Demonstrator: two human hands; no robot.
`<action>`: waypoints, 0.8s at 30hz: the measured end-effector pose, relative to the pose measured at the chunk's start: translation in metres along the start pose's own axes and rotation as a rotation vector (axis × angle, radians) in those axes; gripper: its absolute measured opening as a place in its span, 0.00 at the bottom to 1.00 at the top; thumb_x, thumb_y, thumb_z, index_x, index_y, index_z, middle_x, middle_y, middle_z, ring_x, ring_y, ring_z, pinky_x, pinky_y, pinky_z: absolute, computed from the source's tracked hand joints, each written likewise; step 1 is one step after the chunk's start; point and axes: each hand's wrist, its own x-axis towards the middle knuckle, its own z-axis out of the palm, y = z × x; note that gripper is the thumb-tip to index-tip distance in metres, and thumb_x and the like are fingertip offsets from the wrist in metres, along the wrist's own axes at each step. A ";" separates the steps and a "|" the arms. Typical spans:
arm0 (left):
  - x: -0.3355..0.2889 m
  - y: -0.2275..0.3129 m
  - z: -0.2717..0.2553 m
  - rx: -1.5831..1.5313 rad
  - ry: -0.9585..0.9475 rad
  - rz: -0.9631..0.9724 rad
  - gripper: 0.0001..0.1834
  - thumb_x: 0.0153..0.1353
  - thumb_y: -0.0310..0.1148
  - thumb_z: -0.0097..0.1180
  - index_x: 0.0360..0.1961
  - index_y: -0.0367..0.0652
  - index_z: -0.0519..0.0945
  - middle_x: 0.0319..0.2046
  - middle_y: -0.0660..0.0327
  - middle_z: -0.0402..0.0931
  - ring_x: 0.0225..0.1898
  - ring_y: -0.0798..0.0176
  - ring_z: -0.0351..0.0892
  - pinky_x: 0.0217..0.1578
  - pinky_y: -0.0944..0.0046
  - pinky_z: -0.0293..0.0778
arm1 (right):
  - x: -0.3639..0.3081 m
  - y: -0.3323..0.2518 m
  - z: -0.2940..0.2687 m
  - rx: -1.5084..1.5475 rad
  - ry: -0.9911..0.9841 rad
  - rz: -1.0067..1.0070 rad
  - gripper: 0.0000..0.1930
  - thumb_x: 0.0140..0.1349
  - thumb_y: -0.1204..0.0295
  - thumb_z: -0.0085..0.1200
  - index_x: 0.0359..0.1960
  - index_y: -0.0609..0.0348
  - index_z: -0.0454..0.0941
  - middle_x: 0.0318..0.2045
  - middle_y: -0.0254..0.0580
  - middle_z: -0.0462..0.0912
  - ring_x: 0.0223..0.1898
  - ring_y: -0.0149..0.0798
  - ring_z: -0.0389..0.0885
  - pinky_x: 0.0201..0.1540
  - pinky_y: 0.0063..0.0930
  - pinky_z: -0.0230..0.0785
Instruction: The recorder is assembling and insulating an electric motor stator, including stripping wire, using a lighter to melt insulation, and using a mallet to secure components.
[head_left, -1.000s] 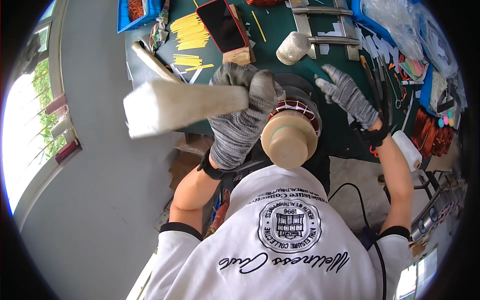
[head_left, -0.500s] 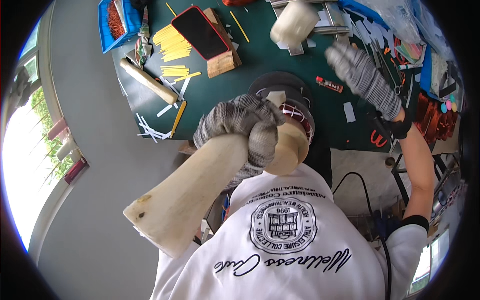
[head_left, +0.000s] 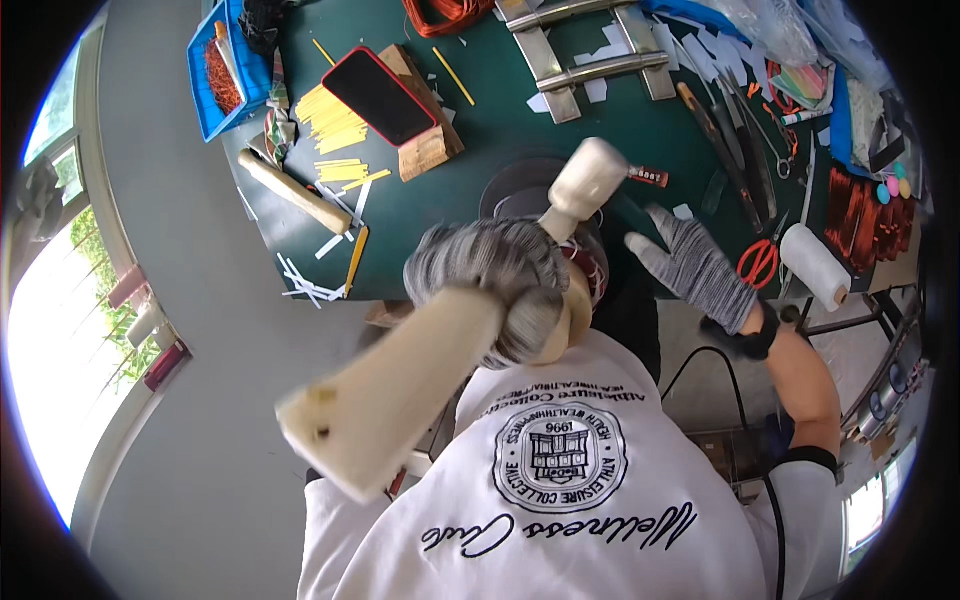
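My left hand (head_left: 490,270), in a grey knit glove, is closed around a long pale wooden club-like block (head_left: 395,390), its wide end pointing to the lower left. A pale knob-shaped piece (head_left: 590,175) with a narrow neck rises beyond this fist; I cannot tell whether it is joined to the held block. Below the fist are a round tan piece (head_left: 575,318) with a red and white band and a dark disc (head_left: 510,190), partly hidden. My gloved right hand (head_left: 690,260) is open and holds nothing, near the red scissors (head_left: 758,263).
On the green table, a red-edged phone (head_left: 380,95) leans on a wooden block (head_left: 432,150) beside yellow strips (head_left: 332,118). Behind are a blue bin (head_left: 250,90) and a metal frame (head_left: 590,70). Pliers (head_left: 715,140) and a white thread spool (head_left: 812,265) lie to the right.
My right hand has come back toward me with its fingers spread. The pale knob piece, blurred over the metal frame before, is now close to my left fist. My left hand keeps its grip.
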 end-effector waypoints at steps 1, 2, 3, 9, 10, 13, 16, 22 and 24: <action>0.005 -0.001 -0.003 0.017 0.008 -0.002 0.08 0.64 0.36 0.51 0.31 0.48 0.67 0.20 0.61 0.71 0.23 0.62 0.71 0.29 0.59 0.71 | 0.002 0.013 0.028 0.147 0.030 0.012 0.30 0.61 0.52 0.49 0.55 0.65 0.66 0.50 0.64 0.72 0.58 0.56 0.66 0.57 0.48 0.60; 0.005 0.004 -0.003 0.020 0.017 -0.016 0.07 0.64 0.35 0.50 0.31 0.48 0.67 0.20 0.61 0.71 0.24 0.61 0.71 0.29 0.59 0.71 | 0.000 0.026 0.036 0.531 -0.153 0.054 0.25 0.62 0.55 0.50 0.50 0.66 0.69 0.43 0.63 0.76 0.49 0.54 0.75 0.50 0.41 0.68; 0.004 0.008 -0.004 0.023 0.026 -0.031 0.07 0.64 0.35 0.50 0.31 0.48 0.67 0.20 0.61 0.71 0.24 0.61 0.71 0.29 0.59 0.71 | -0.003 0.026 0.046 0.533 -0.151 0.060 0.25 0.62 0.55 0.50 0.50 0.66 0.69 0.43 0.63 0.76 0.49 0.54 0.75 0.50 0.41 0.68; -0.047 -0.050 -0.067 0.687 0.083 -0.797 0.09 0.60 0.32 0.56 0.35 0.35 0.78 0.22 0.61 0.76 0.19 0.75 0.71 0.20 0.73 0.70 | 0.007 -0.012 0.075 0.921 0.233 0.058 0.19 0.63 0.61 0.50 0.46 0.66 0.71 0.32 0.56 0.79 0.34 0.50 0.80 0.37 0.34 0.70; -0.055 -0.055 -0.061 0.593 0.135 -0.876 0.10 0.59 0.32 0.56 0.35 0.34 0.78 0.20 0.63 0.76 0.17 0.75 0.71 0.19 0.72 0.69 | 0.013 -0.013 0.078 0.921 0.215 0.112 0.18 0.63 0.61 0.51 0.46 0.65 0.72 0.31 0.53 0.79 0.33 0.49 0.78 0.36 0.34 0.70; -0.074 -0.054 -0.060 0.304 0.169 -0.923 0.09 0.59 0.31 0.56 0.35 0.35 0.79 0.19 0.65 0.74 0.15 0.74 0.70 0.17 0.73 0.69 | 0.032 -0.017 0.071 1.016 0.210 0.053 0.18 0.64 0.61 0.51 0.44 0.65 0.72 0.31 0.52 0.79 0.33 0.46 0.79 0.37 0.32 0.70; -0.085 -0.046 -0.062 0.300 0.251 -1.009 0.09 0.58 0.30 0.56 0.34 0.34 0.79 0.19 0.64 0.74 0.17 0.71 0.72 0.18 0.71 0.70 | 0.058 -0.016 0.069 1.143 0.122 -0.035 0.14 0.64 0.63 0.50 0.40 0.63 0.71 0.31 0.42 0.80 0.29 0.31 0.75 0.34 0.26 0.68; -0.065 0.009 -0.068 0.380 0.530 -0.690 0.11 0.57 0.31 0.60 0.24 0.42 0.71 0.16 0.64 0.72 0.18 0.69 0.74 0.21 0.71 0.70 | 0.060 -0.004 0.071 0.999 0.205 -0.103 0.17 0.63 0.63 0.52 0.45 0.65 0.71 0.34 0.45 0.80 0.36 0.35 0.77 0.41 0.27 0.69; -0.045 0.027 -0.064 0.289 0.544 -0.395 0.11 0.59 0.31 0.59 0.26 0.42 0.69 0.16 0.62 0.71 0.16 0.68 0.71 0.21 0.69 0.70 | 0.048 -0.013 0.070 0.928 0.246 0.026 0.21 0.63 0.62 0.52 0.51 0.66 0.70 0.37 0.51 0.79 0.39 0.44 0.77 0.46 0.32 0.69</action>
